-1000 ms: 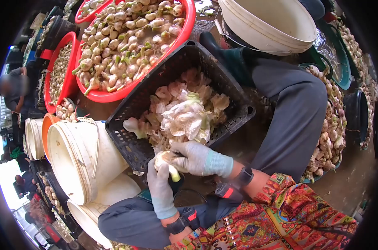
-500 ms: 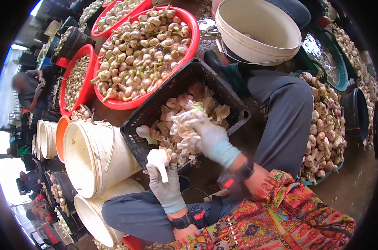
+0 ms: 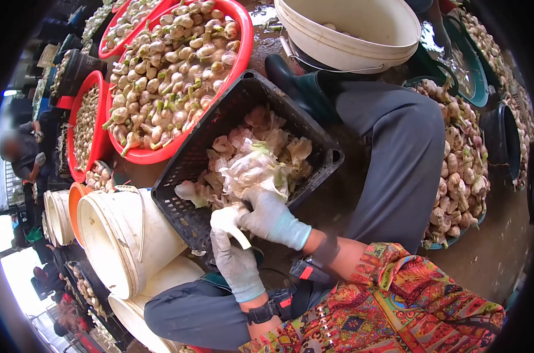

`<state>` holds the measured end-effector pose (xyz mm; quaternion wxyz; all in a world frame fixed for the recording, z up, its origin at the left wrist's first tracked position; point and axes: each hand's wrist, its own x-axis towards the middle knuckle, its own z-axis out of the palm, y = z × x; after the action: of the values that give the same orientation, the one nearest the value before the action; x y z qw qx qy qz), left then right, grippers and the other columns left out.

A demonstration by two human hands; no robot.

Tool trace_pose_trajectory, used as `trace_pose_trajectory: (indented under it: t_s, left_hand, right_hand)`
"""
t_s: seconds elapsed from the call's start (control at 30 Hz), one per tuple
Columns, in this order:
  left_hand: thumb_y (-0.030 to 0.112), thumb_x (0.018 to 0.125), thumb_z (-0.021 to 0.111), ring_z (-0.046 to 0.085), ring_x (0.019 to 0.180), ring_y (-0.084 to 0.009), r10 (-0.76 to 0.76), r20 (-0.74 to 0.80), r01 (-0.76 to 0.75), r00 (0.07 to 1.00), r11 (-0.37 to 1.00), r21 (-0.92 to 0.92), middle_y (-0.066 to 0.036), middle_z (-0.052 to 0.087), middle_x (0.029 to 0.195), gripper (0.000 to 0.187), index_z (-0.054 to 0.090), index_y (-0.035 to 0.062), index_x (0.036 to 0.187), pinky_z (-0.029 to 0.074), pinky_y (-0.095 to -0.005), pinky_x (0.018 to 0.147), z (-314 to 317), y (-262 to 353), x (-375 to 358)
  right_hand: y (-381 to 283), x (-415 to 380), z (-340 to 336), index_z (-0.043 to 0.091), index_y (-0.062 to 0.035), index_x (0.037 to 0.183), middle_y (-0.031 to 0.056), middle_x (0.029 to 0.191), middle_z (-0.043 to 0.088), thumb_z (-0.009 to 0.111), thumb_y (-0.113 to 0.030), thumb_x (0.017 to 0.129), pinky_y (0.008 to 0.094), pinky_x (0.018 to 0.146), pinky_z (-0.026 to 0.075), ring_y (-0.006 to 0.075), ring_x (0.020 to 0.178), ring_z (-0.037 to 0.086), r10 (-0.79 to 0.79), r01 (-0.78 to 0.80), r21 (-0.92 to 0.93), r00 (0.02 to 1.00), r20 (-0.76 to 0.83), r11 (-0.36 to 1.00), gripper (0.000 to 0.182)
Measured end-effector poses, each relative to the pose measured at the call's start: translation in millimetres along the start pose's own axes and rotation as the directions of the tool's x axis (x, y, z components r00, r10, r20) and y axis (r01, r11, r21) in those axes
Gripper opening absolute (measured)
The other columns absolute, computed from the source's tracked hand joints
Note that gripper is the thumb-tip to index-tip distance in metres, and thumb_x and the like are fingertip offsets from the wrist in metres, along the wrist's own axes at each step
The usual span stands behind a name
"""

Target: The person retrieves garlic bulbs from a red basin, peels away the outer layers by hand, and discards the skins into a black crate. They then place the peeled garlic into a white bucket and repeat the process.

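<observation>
In the head view my left hand (image 3: 236, 267), in a grey glove, grips a white garlic bulb (image 3: 224, 220) whose pale cut stem points down to the right. My right hand (image 3: 268, 219), also gloved, has its fingers closed against the bulb's right side. A small dark spot shows by its fingertips; I cannot make out what it is. Just beyond both hands, loose papery garlic skins (image 3: 252, 162) lie heaped in a black plastic crate (image 3: 190, 226), which stands tilted between my legs.
A red tub (image 3: 246, 35) full of garlic bulbs stands beyond the crate. White buckets (image 3: 164, 235) lie at the left, and a white bucket (image 3: 349, 56) stands at the top. More garlic (image 3: 455, 170) is heaped at the right. A person (image 3: 20, 150) sits at the far left.
My right hand has come from the heap of skins down to the bulb and closed on it. My left hand still holds the bulb. The whole view has shifted slightly.
</observation>
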<state>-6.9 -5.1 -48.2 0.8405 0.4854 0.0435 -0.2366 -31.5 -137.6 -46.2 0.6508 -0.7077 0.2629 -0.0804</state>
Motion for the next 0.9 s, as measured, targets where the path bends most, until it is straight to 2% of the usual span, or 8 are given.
trace_pose_trajectory:
  t_s: [0.13,0.23,0.3,0.43,0.5,0.53,0.57,0.9]
  left_hand:
    - [0.022,0.095,0.052,0.060,0.094,-0.0181,-0.155,-0.089,0.174,0.984,0.944,0.281,-0.010,0.059,0.112,0.043,0.045,-0.0012,0.130,0.051,-0.0313,0.080,15.5,24.1,-6.2]
    - [0.015,0.094,0.053,0.062,0.073,-0.0105,-0.050,-0.220,0.170,0.974,0.803,0.571,-0.008,0.063,0.102,0.040,0.048,-0.0029,0.129,0.051,-0.0205,0.060,5.5,17.4,-14.1]
    - [0.008,0.091,0.055,0.060,0.067,-0.0100,-0.071,-0.274,0.221,0.959,0.794,0.567,-0.008,0.064,0.096,0.042,0.047,-0.0022,0.131,0.049,-0.0224,0.057,-9.5,20.0,-15.9]
    - [0.015,0.091,0.058,0.058,0.062,-0.0117,-0.191,-0.118,0.205,0.974,0.972,0.119,-0.014,0.065,0.100,0.036,0.050,-0.0018,0.122,0.047,-0.0236,0.052,-18.2,31.8,-20.2]
    - [0.017,0.092,0.057,0.059,0.064,-0.0123,-0.151,-0.069,0.158,0.986,0.982,0.105,-0.017,0.064,0.107,0.035,0.050,-0.0003,0.121,0.046,-0.0235,0.053,-16.0,32.0,-19.6]
    - [0.017,0.092,0.057,0.058,0.064,-0.0121,-0.133,-0.090,0.142,0.987,0.985,0.096,-0.017,0.064,0.108,0.036,0.049,0.0000,0.122,0.047,-0.0232,0.053,-12.0,31.9,-19.0]
    - [0.017,0.093,0.056,0.058,0.064,-0.0120,-0.117,-0.114,0.127,0.987,0.988,0.084,-0.016,0.063,0.108,0.036,0.049,0.0003,0.123,0.047,-0.0229,0.054,-8.0,31.1,-18.4]
    - [0.005,0.092,0.052,0.059,0.094,-0.0147,0.360,-0.152,-0.125,0.920,0.640,0.758,-0.012,0.061,0.111,0.041,0.044,-0.0078,0.131,0.047,-0.0260,0.084,17.8,-10.5,-19.2]
  right_hand:
    - [7.3,2.0,-10.6,0.056,0.0065,0.088,0.0231,0.073,0.060,0.060,-0.017,0.075,0.0402,0.061,0.047,0.0324,0.065,0.061,0.129,-0.129,0.015,0.991,0.046,0.991,0.027]
    - [15.3,-4.4,0.7,0.054,0.0054,0.090,0.0178,0.071,0.061,0.058,-0.016,0.078,0.0346,0.057,0.048,0.0231,0.062,0.061,-0.263,0.261,-0.189,0.965,0.018,0.947,0.024]
    - [3.3,0.6,-2.1,0.054,0.0019,0.087,0.0075,0.066,0.057,0.055,-0.013,0.082,0.0277,0.052,0.047,0.0141,0.055,0.057,0.117,-0.179,0.275,0.967,0.227,0.945,0.016]
    - [16.6,31.2,-24.1,0.061,-0.0006,0.094,0.0038,0.071,0.058,0.057,-0.014,0.087,0.0218,0.048,0.046,0.0076,0.062,0.056,0.225,-0.348,0.820,0.936,0.272,0.454,0.016]
    - [-1.5,23.6,-36.2,0.059,-0.0008,0.094,0.0096,0.075,0.062,0.062,-0.019,0.085,0.0277,0.054,0.050,0.0169,0.064,0.061,0.233,-0.307,0.680,0.951,0.202,0.666,0.020]
    - [3.9,16.2,-32.1,0.059,-0.0013,0.092,0.0118,0.079,0.063,0.065,-0.021,0.083,0.0305,0.059,0.050,0.0211,0.067,0.062,0.055,-0.057,0.255,0.998,0.012,0.965,0.022]
    - [5.5,7.5,-28.5,0.059,-0.0018,0.091,0.0139,0.082,0.063,0.067,-0.022,0.080,0.0333,0.063,0.051,0.0253,0.070,0.063,-0.190,0.164,-0.278,0.979,-0.069,0.946,0.025]
    - [4.1,-18.8,8.9,0.057,-0.0045,0.080,0.0141,0.073,0.056,0.067,-0.017,0.074,0.0428,0.064,0.046,0.0338,0.068,0.056,-0.381,0.341,-0.305,0.921,-0.081,0.889,0.017]
